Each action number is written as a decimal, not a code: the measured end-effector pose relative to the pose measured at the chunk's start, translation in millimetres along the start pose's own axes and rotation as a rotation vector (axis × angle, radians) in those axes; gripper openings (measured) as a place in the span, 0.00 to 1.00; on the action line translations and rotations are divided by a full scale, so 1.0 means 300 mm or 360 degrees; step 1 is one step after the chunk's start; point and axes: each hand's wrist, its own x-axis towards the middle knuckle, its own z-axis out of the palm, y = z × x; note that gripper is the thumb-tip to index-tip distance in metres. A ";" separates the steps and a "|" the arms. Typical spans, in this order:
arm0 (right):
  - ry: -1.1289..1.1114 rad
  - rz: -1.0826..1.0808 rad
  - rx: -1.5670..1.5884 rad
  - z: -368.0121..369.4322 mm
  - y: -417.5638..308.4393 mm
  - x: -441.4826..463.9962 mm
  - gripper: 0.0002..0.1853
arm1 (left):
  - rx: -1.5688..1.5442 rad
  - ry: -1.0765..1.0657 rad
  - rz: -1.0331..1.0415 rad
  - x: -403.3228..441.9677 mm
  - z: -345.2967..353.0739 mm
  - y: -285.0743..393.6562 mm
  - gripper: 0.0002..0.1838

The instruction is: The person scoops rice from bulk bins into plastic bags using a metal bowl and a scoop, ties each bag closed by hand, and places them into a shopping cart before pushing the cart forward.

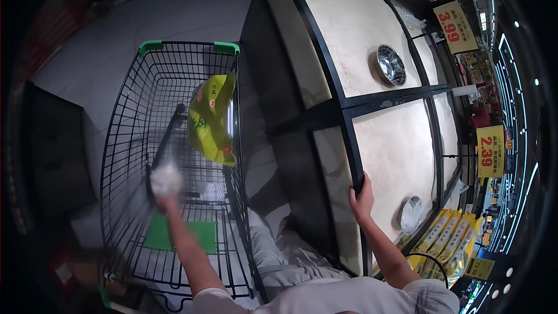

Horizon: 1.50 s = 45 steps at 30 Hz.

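Observation:
Inside the shopping cart [122, 119] my left hand [167, 199] is closed on a white plastic bag [167, 179]. Motion blurs the bag, and its contents cannot be made out. Beyond it, a yellow-green printed package [207, 119] leans against the cart's right side. My right hand [362, 200] grips the dark frame edge of a bin [389, 139] filled with white grain that looks like rice. A shiny metal bowl [411, 215] rests on the grain to the right of that hand.
Another metal bowl [390, 65] sits in the farther grain bin [334, 17]. Yellow price signs [456, 28] stand behind the bins. Several yellow packages [447, 235] are stacked at right. A green panel [181, 234] lies in the cart's near end. A dark box-like stand [55, 151] is at left.

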 end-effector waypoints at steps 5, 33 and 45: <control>-0.0066 0.0122 0.0038 -0.018 -0.028 0.004 0.33 | -0.0156 -0.0127 0.0143 0.052 0.092 -0.006 0.38; -0.0080 0.0136 0.0015 -0.031 -0.020 0.009 0.35 | -0.1965 -0.0230 -0.0713 0.029 0.000 0.033 0.23; -0.0165 0.0186 0.0162 -0.080 -0.001 -0.001 0.34 | -0.1511 0.0157 0.0029 -0.331 -0.540 0.424 0.18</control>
